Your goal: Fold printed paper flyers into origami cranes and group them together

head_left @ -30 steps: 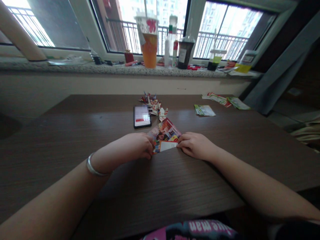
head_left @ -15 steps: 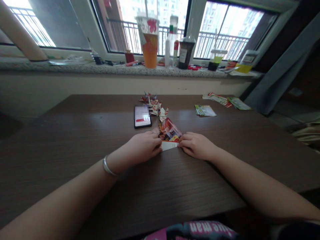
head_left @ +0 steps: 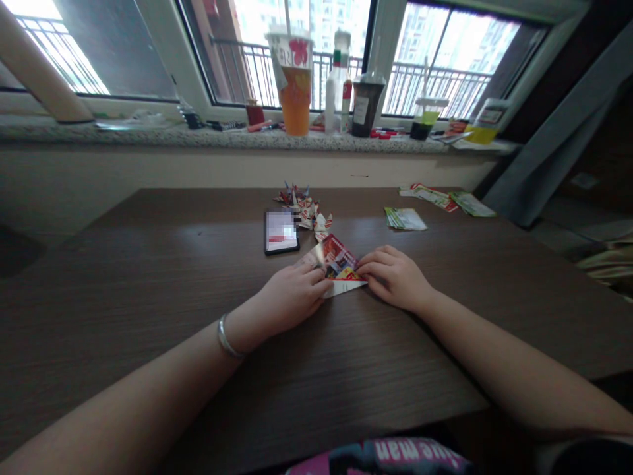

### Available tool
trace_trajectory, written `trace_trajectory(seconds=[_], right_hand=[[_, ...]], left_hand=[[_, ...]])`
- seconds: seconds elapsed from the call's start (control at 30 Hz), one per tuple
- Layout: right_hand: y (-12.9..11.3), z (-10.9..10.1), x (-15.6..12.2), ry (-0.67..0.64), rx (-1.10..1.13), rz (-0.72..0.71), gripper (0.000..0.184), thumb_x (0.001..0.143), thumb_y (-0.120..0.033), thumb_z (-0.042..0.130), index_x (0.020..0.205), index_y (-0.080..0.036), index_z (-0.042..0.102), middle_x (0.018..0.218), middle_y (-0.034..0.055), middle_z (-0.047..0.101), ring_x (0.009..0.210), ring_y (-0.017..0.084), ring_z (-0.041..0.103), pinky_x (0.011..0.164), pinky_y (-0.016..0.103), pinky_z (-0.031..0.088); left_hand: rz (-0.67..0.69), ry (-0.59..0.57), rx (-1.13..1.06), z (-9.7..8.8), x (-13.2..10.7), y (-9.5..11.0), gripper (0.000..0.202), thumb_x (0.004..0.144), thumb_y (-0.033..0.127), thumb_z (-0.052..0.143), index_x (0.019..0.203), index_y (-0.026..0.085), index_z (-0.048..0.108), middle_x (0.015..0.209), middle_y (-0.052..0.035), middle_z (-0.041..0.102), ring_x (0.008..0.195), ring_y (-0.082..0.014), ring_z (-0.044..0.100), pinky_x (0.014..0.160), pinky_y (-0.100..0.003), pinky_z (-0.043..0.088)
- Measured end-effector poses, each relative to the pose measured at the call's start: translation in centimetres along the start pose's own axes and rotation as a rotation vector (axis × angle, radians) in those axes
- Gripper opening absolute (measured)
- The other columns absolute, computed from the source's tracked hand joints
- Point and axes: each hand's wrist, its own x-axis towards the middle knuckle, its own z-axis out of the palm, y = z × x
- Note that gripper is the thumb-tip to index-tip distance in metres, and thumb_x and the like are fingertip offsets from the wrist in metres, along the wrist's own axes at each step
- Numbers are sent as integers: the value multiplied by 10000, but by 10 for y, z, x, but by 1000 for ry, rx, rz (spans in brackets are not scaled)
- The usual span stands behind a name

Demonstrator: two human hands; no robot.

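Observation:
A folded sheet of printed paper (head_left: 341, 264), red and colourful with a white strip along its near edge, lies on the table between my hands. My left hand (head_left: 299, 287) presses and grips its left side, and a pale flap stands up by those fingers. At the paper's right corner, my right hand (head_left: 393, 277) has its fingertips closed on the edge. Just beyond the paper sit several folded paper pieces (head_left: 309, 211), white and red, bunched together. A phone (head_left: 281, 231) with a lit screen lies to their left.
A stack of green and white cards (head_left: 405, 219) lies at the back right, with more printed strips (head_left: 432, 196) behind it. On the windowsill (head_left: 222, 137) stand an orange drink cup (head_left: 297, 99), a clear bottle (head_left: 337, 92) and a dark cup (head_left: 366, 109).
My left hand has moved a little to the right along the paper. The white strip's right tip now shows as my right fingers shift slightly, and a pale flap on the left has lifted.

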Motion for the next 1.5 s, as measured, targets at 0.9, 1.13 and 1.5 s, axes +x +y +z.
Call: trace_trajectory(seconds=[0.9,1.13,1.5], right_hand=[[3,-1,-2,10,170,-17,196,898,-236,533,1030,-220,677,1133,71,658,1051,204,578,940,412,452],[1,-2,0,-16,206,-62,216,890,-257,525,1046,-220,670,1110,75,664,1033,205,586,929,423,457],[-2,-5,3,-57,230,-85,229,881,-266,530,1060,-216,665,1122,76,662,1052,208,574,942,424,448]], left_hand=[[190,73,-318,4,-1,-2,231,942,144,454,1079,179,637,1258,-94,591,1186,-210,541,1056,-411,420],[138,123,-392,0,-1,-1,173,925,207,515,991,195,675,1138,-64,672,1241,-224,498,1084,-453,385],[77,34,-318,-7,-8,1,550,813,527,641,1219,166,553,1367,-120,537,1340,-251,406,1159,-455,236]])
